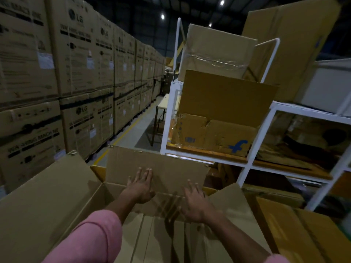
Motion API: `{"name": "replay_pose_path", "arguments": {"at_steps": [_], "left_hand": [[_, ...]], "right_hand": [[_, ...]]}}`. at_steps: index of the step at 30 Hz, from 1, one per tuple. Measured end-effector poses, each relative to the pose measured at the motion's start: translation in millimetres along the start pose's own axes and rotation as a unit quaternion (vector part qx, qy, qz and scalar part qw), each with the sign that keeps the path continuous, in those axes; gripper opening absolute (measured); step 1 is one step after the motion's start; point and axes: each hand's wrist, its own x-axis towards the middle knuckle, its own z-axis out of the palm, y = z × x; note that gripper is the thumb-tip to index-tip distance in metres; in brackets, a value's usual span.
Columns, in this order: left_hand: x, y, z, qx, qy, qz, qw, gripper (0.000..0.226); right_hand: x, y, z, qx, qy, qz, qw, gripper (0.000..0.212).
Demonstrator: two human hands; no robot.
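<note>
A large open cardboard box (57,196) stands right in front of the person, its plain far flap (171,164) upright. The left hand (141,186) lies flat against that flap, fingers straight and apart. The right hand (195,204), blurred, is spread open at the box's far rim; whether it touches cannot be told. Left of the box, stacked cartons (79,73) carry the LG logo and "WASHING MACHINE". Beyond the box, a white rack (245,173) holds a worn carton (218,135) with a blue "f" mark (238,146) and a barcode label.
</note>
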Motion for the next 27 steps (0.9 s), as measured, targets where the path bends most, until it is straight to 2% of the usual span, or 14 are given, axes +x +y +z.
{"name": "replay_pose_path", "arguments": {"at_steps": [6,13,21,27], "left_hand": [[7.0,-1.4,-1.2,-0.022,0.011,-0.009,1.0,0.095],[4.9,4.7,-6.4,0.007,0.067,0.015,0.998,0.086],[6.8,-6.4,-9.9,-0.004,0.074,0.002,0.997,0.09],[21.4,-13.0,-12.6,-0.032,0.06,-0.009,0.998,0.092]], "right_hand": [[-11.6,2.8,-6.3,-0.009,-0.002,0.001,1.0,0.085],[-6.7,-4.9,-11.0,-0.024,-0.009,-0.004,1.0,0.086],[30.9,-11.9,-18.3,-0.007,-0.017,-0.001,1.0,0.09],[55.3,-3.4,-19.0,0.036,-0.035,0.038,0.998,0.096]]}}
